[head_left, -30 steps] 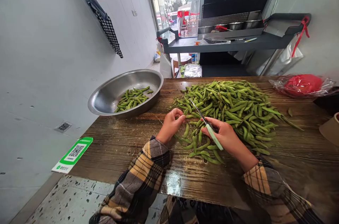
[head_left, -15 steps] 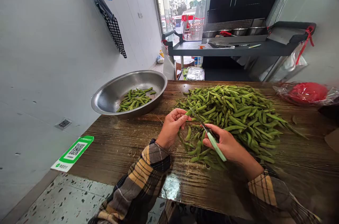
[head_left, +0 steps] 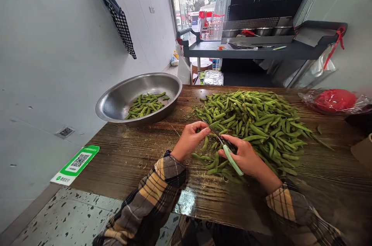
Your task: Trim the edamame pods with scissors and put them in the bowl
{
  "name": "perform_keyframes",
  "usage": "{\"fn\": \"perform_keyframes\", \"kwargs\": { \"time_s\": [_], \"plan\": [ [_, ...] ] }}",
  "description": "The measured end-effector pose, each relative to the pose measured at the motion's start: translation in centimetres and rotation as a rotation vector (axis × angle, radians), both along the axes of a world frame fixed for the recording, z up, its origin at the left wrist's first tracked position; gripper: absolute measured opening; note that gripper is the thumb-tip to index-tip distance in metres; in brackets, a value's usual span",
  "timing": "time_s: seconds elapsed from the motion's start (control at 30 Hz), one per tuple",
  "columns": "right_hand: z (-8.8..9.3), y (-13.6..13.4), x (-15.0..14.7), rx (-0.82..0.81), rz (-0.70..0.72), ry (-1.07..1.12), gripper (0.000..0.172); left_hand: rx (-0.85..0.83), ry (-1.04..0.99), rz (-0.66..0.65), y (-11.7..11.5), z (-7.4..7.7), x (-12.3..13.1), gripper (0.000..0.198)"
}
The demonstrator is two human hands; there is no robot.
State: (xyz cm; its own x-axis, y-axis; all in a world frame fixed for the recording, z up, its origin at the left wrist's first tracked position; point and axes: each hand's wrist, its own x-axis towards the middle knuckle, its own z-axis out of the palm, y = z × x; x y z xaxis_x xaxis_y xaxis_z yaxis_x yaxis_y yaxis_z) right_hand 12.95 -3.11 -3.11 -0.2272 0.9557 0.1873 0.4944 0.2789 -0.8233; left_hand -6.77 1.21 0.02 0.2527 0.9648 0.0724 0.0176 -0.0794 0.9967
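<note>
My left hand is closed in a pinch, with a green edamame pod at its fingertips. My right hand grips scissors with pale green handles; their blades point up and left, right beside the pod. Whether the blades touch it, I cannot tell. Behind and under both hands spreads a large pile of edamame pods on the dark wooden table. A wide steel bowl stands at the far left of the table, holding a small heap of pods.
A green-and-white QR code card lies at the table's left edge. Red stuff in clear plastic sits at the right. Past the table is a grey cart with metal containers. An apron hangs on the left wall.
The scissors and my right hand have shifted slightly left, and the blades sit closer to my left fingertips. The pod's angle there has changed. The whole view has shifted a little.
</note>
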Motion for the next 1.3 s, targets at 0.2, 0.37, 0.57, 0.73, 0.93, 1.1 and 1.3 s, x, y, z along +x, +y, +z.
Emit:
{"fn": "perform_keyframes", "kwargs": {
  "time_s": [0.2, 0.37, 0.57, 0.73, 0.93, 1.1, 1.3],
  "plan": [
    [-0.14, 0.23, 0.14, 0.022, 0.020, 0.003, 0.046, 0.013, 0.062, 0.002, 0.30, 0.14, -0.44, 0.024],
    [0.34, 0.40, 0.28, -0.038, 0.088, 0.002, 0.040, 0.049, 0.064, -0.014, 0.70, -0.42, -0.52, 0.022],
    [0.31, 0.60, 0.58, -0.044, -0.034, 0.003, 0.047, -0.109, -0.116, -0.022, 0.75, -0.80, -0.53, 0.025],
    [0.34, 0.28, 0.36, -0.034, -0.042, -0.014, 0.052, -0.217, -0.252, 0.025, 0.63, -0.51, -0.35, 0.029],
    [0.60, 0.04, -0.13, 0.041, -0.018, -0.088, 0.055, -0.291, -0.383, 0.011, 0.48, -0.42, -0.06, 0.032],
    [0.53, 0.10, -0.13, 0.069, -0.011, -0.125, 0.054, -0.271, -0.361, -0.068, 0.17, -0.65, 0.26, 0.030],
    [-0.10, 0.07, -0.11, 0.112, -0.015, -0.125, 0.052, -0.257, -0.336, -0.097, -0.10, -0.72, 0.43, 0.029]
  ]
}}
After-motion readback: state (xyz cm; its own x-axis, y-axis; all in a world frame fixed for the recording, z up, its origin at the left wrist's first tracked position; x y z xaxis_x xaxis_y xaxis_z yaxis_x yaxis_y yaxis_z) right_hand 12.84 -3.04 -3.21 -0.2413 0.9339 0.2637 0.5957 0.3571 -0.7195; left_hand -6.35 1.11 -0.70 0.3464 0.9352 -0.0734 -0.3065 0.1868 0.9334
